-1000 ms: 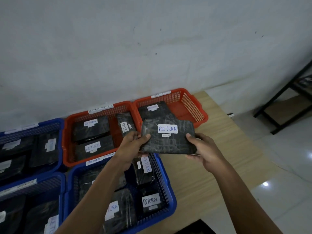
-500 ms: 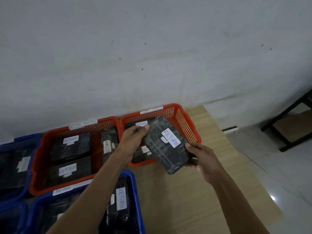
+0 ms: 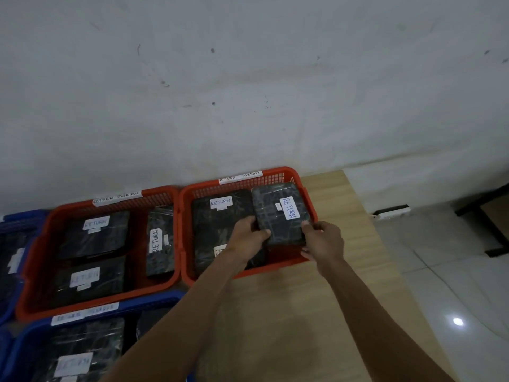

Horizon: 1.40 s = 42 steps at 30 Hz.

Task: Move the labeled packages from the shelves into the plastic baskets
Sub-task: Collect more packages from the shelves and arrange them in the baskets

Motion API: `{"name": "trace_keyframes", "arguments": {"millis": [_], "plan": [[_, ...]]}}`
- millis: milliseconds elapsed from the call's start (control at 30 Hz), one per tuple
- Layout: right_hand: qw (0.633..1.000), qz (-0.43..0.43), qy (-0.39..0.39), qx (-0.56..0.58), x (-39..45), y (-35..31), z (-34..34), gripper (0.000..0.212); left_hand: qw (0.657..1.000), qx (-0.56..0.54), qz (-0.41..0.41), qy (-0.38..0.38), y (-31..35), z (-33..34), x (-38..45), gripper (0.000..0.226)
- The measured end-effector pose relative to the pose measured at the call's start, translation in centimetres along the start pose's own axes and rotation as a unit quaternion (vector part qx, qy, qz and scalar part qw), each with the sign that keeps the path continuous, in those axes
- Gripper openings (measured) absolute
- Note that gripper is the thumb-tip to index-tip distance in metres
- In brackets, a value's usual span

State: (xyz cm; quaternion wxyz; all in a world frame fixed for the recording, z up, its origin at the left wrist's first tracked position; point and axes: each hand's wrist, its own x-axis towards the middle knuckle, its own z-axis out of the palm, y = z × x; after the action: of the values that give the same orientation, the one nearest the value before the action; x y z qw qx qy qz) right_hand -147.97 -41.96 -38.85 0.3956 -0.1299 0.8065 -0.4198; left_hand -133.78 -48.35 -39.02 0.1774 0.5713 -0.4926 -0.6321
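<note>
**a:** ok going left to right. at about 9 o'clock there's the left red basket [image 3: 33, 266], three black wrapped packs lying flat in it, each with a white sticker reading "return". the strip on its back rim [image 3: 117, 198] says "return overdue" i think, a bit smeared. the blue basket [image 3: 91, 307] at 7 o'clock has a rim label too but it's too blurry to read.

**b:** and the one being handled?

**a:** that's the package [image 3: 278, 216], just past 12 o'clock from the wrists, down inside the right red basket [image 3: 308, 194], in the right-hand part. its "return" sticker [image 3: 289, 212] runs sideways, so it's turned lengthwise. my guess is that's so it fits in the gap beside the flat pack [image 3: 220, 216] already lying there, which also reads "return".

**b:** hands?

**a:** left hand [image 3: 248, 238] grips the near left corner, thumb on top. right hand [image 3: 322, 241] pinches the near right corner. both are holding it, neither is loose. two hands probably keeps it level going in. can't tell if it's touching the bottom of the basket.

**b:** does the basket match?

**a:** its rim strip [image 3: 240, 177] reads "return overdue", so looks like the right bin. all of it sits on a wooden surface [image 3: 303, 312].
</note>
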Motion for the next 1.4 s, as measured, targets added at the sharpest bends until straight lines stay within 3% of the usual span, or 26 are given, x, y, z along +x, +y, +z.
{"name": "trace_keyframes", "arguments": {"millis": [133, 233, 367, 733, 1133, 1267, 1400], "plan": [[0.952, -0.064, -0.015, -0.298, 0.8, -1.7, -0.3, 0.044, 0.998, 0.054, -0.009, 0.022, 0.1, 1.0, 2.2, 0.022], [0.925, -0.067, -0.033, -0.372, 1.3, -2.7, -0.6, 0.043, 0.996, 0.082, -0.016, 0.026, -0.1, 1.7, 3.4, 0.024], [0.911, -0.085, -0.061, -0.398, 1.6, -3.4, -0.5, 0.041, 0.986, 0.152, -0.034, 0.05, -0.9, 2.3, 4.9, 0.023], [0.931, -0.135, -0.083, -0.33, 1.9, -2.2, 0.9, 0.046, 0.957, 0.264, 0.003, 0.121, 0.1, 3.7, 4.5, 0.038], [0.87, -0.15, -0.112, -0.457, 2.3, -0.6, 0.6, 0.038, 0.912, 0.4, 0.046, 0.083, -0.6, 4.7, 3.7, 0.03], [0.846, -0.252, -0.05, -0.467, 2.5, 0.2, 0.4, 0.024, 0.86, 0.495, 0.108, 0.059, -1.4, 4.3, 2.8, 0.05], [0.795, -0.312, -0.01, -0.519, 3.2, 0.6, -0.1, 0.035, 0.8, 0.584, 0.134, 0.042, -2.5, 4.4, 2.8, 0.069]]}}
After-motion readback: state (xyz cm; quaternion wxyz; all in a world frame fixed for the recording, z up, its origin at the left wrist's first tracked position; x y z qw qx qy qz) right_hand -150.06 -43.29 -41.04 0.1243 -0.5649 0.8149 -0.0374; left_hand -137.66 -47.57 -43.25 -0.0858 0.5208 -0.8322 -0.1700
